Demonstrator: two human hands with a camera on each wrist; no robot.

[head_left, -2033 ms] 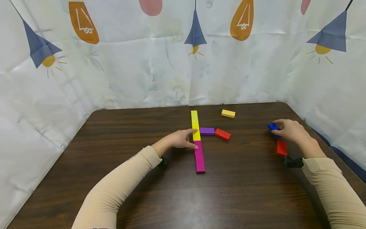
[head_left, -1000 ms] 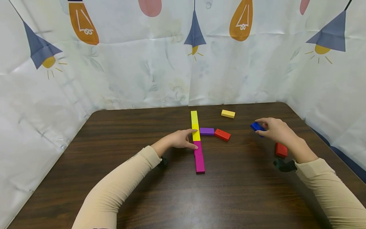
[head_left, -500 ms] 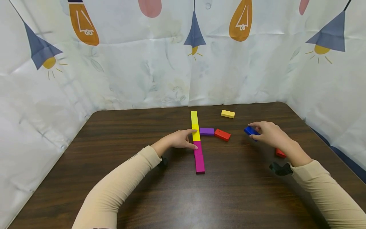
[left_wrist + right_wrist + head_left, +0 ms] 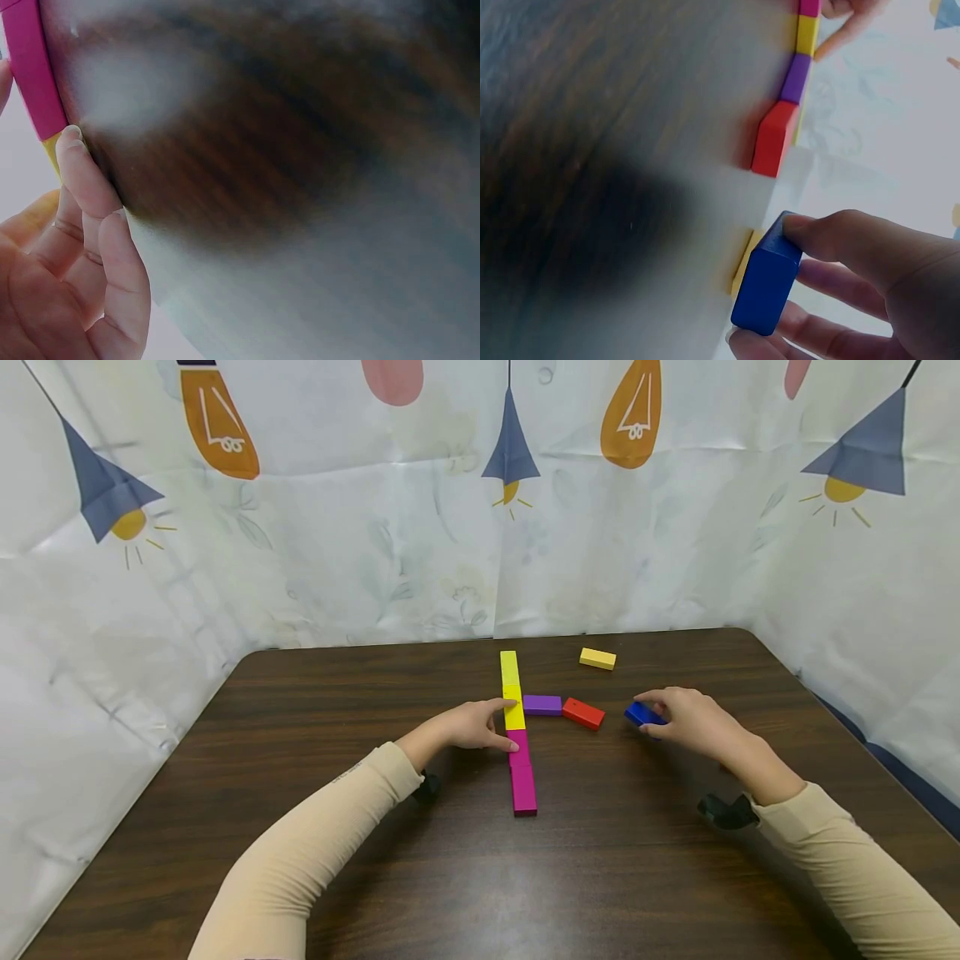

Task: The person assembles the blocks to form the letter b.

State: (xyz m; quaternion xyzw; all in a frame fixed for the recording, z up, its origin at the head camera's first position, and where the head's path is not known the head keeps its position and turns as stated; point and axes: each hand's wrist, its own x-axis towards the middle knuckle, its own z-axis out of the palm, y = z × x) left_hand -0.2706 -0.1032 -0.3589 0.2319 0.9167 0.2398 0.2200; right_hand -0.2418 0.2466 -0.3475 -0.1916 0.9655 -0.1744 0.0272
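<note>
In the head view my right hand [image 4: 693, 720] pinches a blue block [image 4: 642, 716] between thumb and fingers, just right of a tilted red block [image 4: 583, 713]. The right wrist view shows the thumb on one end of the blue block and fingertips at the other. My left hand [image 4: 468, 725] rests at a straight row of blocks, its index fingertip on a yellow block [image 4: 514, 717] and its thumb on a magenta block [image 4: 519, 743]. A second yellow block [image 4: 509, 667] tops the row and another magenta block [image 4: 524, 789] ends it. A purple block [image 4: 542, 704] branches off rightward, meeting the red one.
A pale yellow block [image 4: 597, 658] lies apart near the back of the dark wooden table [image 4: 375, 877]. A further red block on the right is hidden behind the right wrist. A patterned white curtain [image 4: 337, 552] hangs behind the table and along both sides.
My right hand has carried the blue block leftward from the table's right side toward the tilted red block; its forearm now covers the other red block. My left hand stays where it was.
</note>
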